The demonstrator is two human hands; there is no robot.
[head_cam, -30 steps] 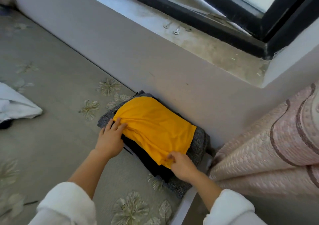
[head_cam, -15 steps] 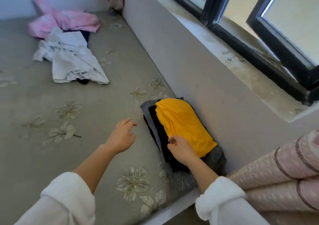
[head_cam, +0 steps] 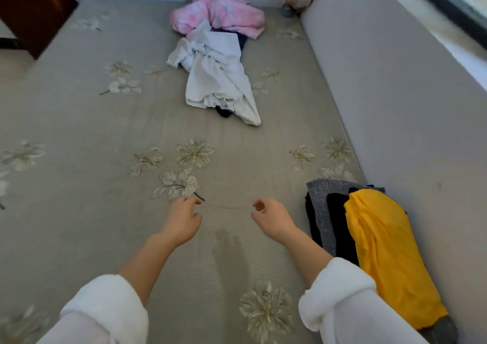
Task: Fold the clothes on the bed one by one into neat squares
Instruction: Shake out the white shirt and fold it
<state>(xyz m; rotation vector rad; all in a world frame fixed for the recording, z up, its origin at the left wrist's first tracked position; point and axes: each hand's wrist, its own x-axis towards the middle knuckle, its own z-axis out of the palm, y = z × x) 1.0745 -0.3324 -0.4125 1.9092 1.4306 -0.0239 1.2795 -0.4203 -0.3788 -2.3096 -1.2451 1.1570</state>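
A folded yellow garment (head_cam: 382, 248) lies on top of a stack with black and grey folded clothes (head_cam: 320, 209) at the bed's right edge, against the wall. Further up the bed lies a crumpled white garment (head_cam: 213, 77) over something dark, and behind it a pink garment (head_cam: 224, 18). My left hand (head_cam: 181, 219) and my right hand (head_cam: 271, 218) hover over the bedspread (head_cam: 79, 132) in the middle, fingers loosely curled, holding nothing. My right hand is a little left of the stack and apart from it.
A grey wall ledge (head_cam: 395, 93) runs along the bed's right side under a window. A dark wooden piece of furniture (head_cam: 34, 9) stands at the far left corner. Floral bedspread lies bare between my hands and the unfolded clothes.
My right hand let go of the yellow garment and moved left, off the stack. My left hand drew toward the middle. The view swung left and up the bed, showing the unfolded clothes.
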